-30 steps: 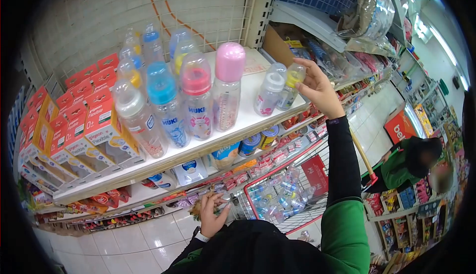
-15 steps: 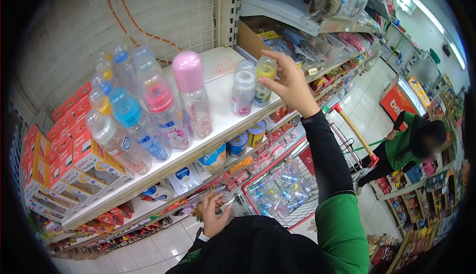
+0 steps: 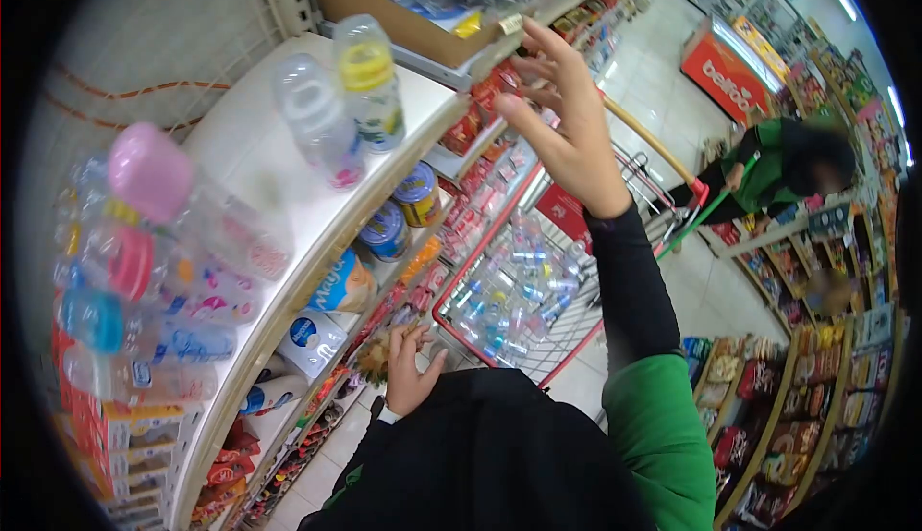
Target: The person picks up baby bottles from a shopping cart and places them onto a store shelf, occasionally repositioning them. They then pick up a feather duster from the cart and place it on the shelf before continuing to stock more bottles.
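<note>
My right hand (image 3: 573, 137) is raised beyond the shelf edge, its fingers apart and bent, with nothing in it. Left of it, a baby bottle with a yellow collar (image 3: 372, 84) and a paler clear baby bottle (image 3: 320, 118) stand side by side on the white shelf (image 3: 252, 99). Low by the shelf front, my left hand (image 3: 411, 377) has its fingers curled around something pale and clear, too small to make out. More baby bottles stand at the left, among them a pink-capped bottle (image 3: 152, 171) and a blue-collared bottle (image 3: 91, 320), blurred by motion.
A shopping cart (image 3: 552, 377) below my right arm holds several small clear bottles (image 3: 528, 277). Tins (image 3: 386, 229) and packets line the lower shelf. A cardboard box (image 3: 384, 12) sits on the adjoining shelf. Another person (image 3: 773, 161) in green stands in the aisle at right.
My right hand has come away from the yellow-collared bottle, which stays standing on the shelf. The view has swung right, shifting the shelf leftward. My left hand stays low by the shelf.
</note>
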Demonstrator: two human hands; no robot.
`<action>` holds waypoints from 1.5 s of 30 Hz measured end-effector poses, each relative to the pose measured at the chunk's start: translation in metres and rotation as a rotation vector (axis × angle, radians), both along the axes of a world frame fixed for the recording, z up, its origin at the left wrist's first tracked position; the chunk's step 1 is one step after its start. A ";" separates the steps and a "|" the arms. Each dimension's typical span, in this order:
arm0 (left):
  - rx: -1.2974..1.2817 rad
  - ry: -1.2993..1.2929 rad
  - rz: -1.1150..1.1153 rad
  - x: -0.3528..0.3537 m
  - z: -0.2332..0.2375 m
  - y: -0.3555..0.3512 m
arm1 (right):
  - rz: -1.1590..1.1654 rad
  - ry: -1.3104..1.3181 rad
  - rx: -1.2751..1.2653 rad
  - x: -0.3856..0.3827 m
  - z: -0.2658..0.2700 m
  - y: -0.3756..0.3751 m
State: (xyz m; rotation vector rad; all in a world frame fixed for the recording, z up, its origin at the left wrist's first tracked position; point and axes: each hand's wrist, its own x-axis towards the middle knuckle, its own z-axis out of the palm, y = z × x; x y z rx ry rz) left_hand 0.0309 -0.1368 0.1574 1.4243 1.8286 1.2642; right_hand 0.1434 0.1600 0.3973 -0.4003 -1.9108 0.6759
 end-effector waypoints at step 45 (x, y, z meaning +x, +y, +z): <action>-0.159 0.419 -0.053 0.022 -0.158 0.174 | -1.126 -0.681 -0.722 0.236 -0.372 -0.102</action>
